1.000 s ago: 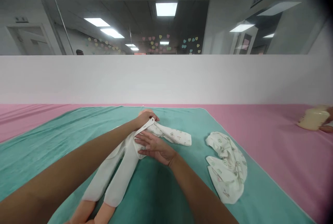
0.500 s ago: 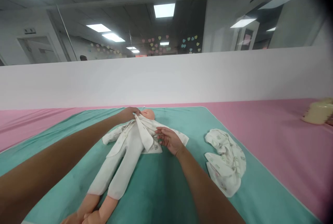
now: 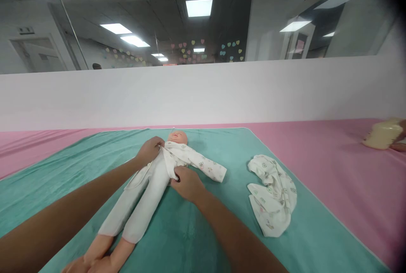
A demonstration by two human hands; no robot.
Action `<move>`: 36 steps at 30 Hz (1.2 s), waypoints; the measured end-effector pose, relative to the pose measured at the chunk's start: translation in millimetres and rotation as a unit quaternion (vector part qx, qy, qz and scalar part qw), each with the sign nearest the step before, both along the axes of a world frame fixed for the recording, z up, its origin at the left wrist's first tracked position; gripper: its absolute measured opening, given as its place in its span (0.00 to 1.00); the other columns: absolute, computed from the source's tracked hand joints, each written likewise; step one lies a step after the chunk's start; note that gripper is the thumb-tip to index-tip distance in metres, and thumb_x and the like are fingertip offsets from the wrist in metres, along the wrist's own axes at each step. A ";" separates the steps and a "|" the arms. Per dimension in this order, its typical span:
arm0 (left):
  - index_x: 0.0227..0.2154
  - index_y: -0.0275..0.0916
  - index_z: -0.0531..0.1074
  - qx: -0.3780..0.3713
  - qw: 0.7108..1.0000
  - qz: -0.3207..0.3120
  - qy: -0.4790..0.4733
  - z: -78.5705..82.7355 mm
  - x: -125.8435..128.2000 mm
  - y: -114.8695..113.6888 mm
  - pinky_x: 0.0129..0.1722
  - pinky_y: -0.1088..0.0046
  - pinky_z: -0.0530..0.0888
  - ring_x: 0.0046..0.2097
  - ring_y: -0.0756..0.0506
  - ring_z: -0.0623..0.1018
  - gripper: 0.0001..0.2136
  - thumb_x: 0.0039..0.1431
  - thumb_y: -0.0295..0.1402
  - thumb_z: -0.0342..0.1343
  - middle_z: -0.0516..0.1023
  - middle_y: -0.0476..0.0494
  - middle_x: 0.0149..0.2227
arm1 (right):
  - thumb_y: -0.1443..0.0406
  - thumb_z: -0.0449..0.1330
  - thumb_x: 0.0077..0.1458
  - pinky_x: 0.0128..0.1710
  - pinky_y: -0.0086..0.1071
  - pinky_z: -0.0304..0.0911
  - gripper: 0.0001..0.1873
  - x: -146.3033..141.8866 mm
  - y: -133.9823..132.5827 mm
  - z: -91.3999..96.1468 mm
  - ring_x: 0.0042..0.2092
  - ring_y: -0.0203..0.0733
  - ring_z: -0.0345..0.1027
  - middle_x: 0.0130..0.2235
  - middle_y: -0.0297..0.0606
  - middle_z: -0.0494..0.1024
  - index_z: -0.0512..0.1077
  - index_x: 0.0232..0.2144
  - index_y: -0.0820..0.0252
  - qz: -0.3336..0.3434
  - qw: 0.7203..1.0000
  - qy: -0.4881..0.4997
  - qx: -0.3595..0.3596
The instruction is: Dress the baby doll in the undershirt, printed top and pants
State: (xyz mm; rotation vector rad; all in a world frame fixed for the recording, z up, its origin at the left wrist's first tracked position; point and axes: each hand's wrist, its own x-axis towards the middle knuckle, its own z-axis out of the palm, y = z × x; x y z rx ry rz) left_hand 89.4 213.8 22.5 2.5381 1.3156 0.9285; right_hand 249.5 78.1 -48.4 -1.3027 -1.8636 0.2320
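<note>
Vinyl baby doll (image 3: 177, 137), head pointing away, lies lengthwise; left hand (image 3: 149, 151) pinches white cotton romper (image 3: 152, 190) at its neck edge, right hand (image 3: 187, 184) grips its front flap.

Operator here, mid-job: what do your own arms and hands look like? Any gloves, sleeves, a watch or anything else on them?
The left arm and right arm are bare, with no sleeve or cuff in view. The left hand and right hand are ungloved. I can see no cables, markings, watch or bracelet, and no ring, though some fingers are hidden.
</note>
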 end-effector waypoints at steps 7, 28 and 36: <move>0.42 0.42 0.70 -0.178 0.965 0.083 -0.171 -18.1 -41.9 -35.0 0.44 0.69 0.70 0.45 0.42 0.74 0.16 0.50 0.42 0.52 0.76 0.45 0.43 | 0.68 0.49 0.53 0.44 0.37 0.56 0.04 -19.7 -24.9 30.3 0.43 0.42 0.60 0.41 0.40 0.67 0.63 0.30 0.57 0.032 0.992 0.082 0.088; 0.36 0.36 0.73 -0.618 0.680 -0.018 -0.395 -20.8 -49.0 -102.0 0.29 0.65 0.78 0.32 0.40 0.79 0.17 0.49 0.45 0.57 0.79 0.39 0.30 | 0.54 0.47 0.57 0.36 0.38 0.55 0.16 15.9 7.3 -2.2 0.35 0.45 0.61 0.31 0.41 0.69 0.64 0.24 0.56 -0.193 0.974 0.110 -0.033; 0.38 0.35 0.71 -0.601 0.648 -0.011 -0.468 -38.7 -32.8 -100.8 0.30 0.68 0.78 0.31 0.42 0.79 0.16 0.50 0.40 0.59 0.79 0.38 0.30 | 0.46 0.49 0.52 0.36 0.37 0.54 0.21 16.5 13.3 -6.6 0.34 0.45 0.63 0.29 0.39 0.72 0.67 0.25 0.56 -0.132 0.954 0.252 -0.095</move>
